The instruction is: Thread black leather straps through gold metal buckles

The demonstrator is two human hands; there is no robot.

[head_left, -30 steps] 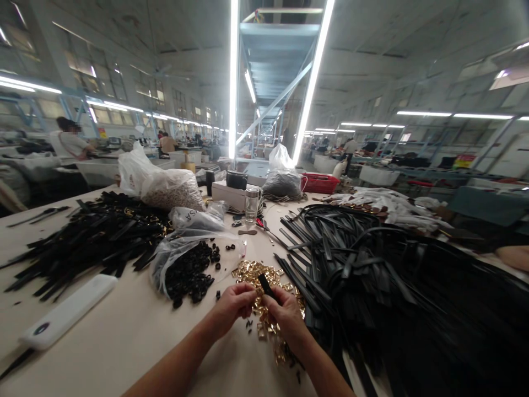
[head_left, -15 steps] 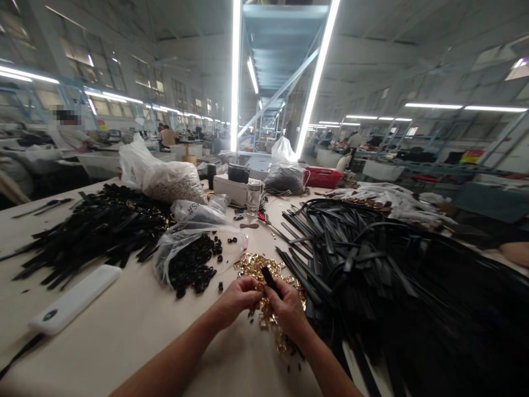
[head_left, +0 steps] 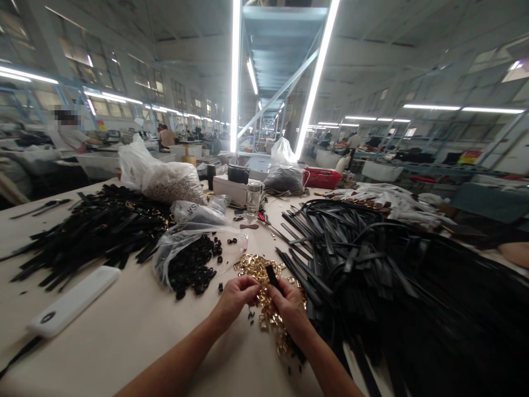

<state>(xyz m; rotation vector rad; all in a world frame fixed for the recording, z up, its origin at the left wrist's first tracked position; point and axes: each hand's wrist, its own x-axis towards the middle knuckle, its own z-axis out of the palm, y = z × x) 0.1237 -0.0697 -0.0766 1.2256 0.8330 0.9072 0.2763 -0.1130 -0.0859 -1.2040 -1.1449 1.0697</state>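
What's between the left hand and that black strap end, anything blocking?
Nothing visible. The right hand pinches the black strap end, which sticks up above the gold buckle pile. The left hand sits right beside it, fingers curled close; only a small open gap separates them, and whether it touches the strap is unclear.

You are in a factory hall: long worktables, strip lights overhead, black straps heaped at right.

White flat device lies at desk left edge; glass jar upright mid-desk; red basket beyond.
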